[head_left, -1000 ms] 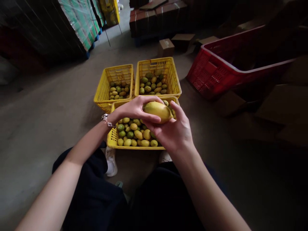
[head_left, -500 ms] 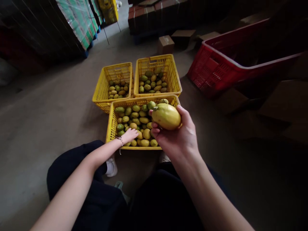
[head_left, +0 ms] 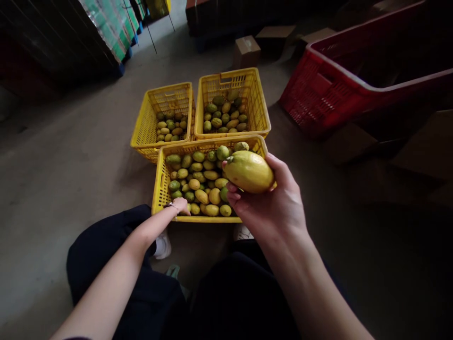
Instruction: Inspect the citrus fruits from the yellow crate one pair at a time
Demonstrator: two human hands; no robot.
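No label, brand, number or sign can be read in this view — not one legible word or digit.

Left hand (head_left: 181,206) bare, 1 thin silver metal chain bracelet (head_left: 172,206) at its wrist; right hand (head_left: 278,203) bare, forearms (head_left: 304,264) uncovered. Loose dark navy fabric trousers (head_left: 109,250), wide-legged. White left shoe (head_left: 166,242), white right shoe (head_left: 243,232) with darker lines, both partly hidden.
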